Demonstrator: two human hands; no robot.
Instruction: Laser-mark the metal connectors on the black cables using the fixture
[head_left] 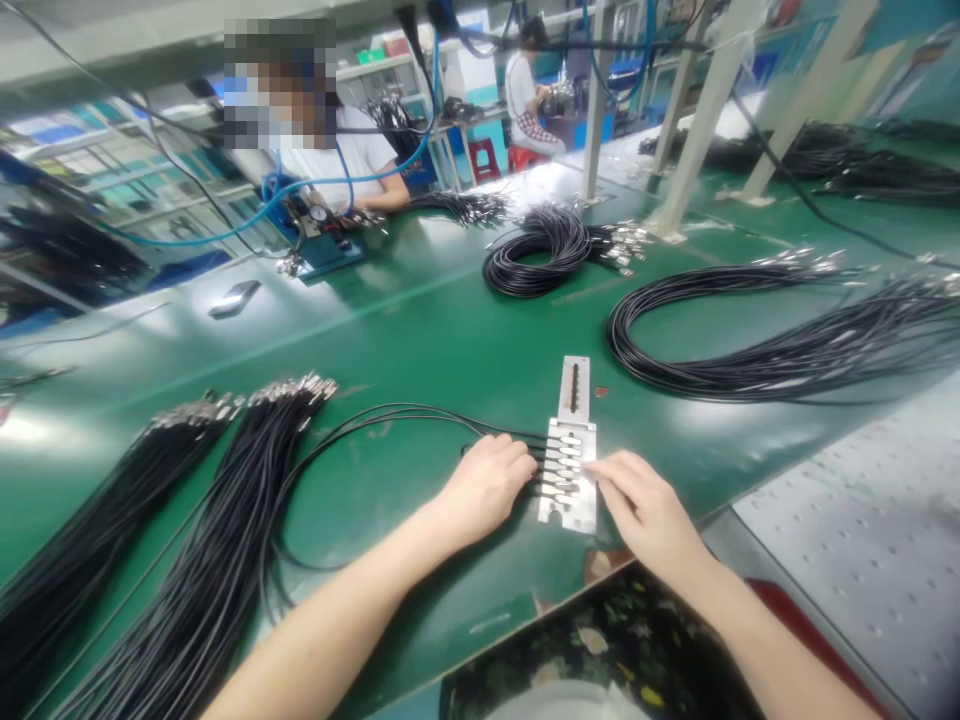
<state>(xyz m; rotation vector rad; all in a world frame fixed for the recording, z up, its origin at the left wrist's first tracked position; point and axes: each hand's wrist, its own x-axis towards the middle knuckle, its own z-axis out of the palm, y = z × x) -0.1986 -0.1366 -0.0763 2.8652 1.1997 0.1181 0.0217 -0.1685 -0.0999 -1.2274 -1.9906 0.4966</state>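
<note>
A silver metal fixture (551, 510) lies on the green table, with its narrow slotted hinged lid (575, 390) folded back away from me. Several metal cable connectors (568, 465) sit side by side across it, their black cables (420, 408) running off to the left. My left hand (487, 485) is at the fixture's left side, fingers curled closed over the cables just behind the connectors. At the opposite edge, my right hand (645, 500) has its fingertips drawn together by the connector tips. Whatever may be between those fingertips is too small to make out.
Bundles of black cables (225, 530) with metal ends lie at left. Coiled cables (536, 250) and a looped bundle (675, 370) lie behind and right. Across the table, a person (367, 165) works by a small press (326, 245). A phone (235, 300) lies at far left; posts (697, 130) stand behind.
</note>
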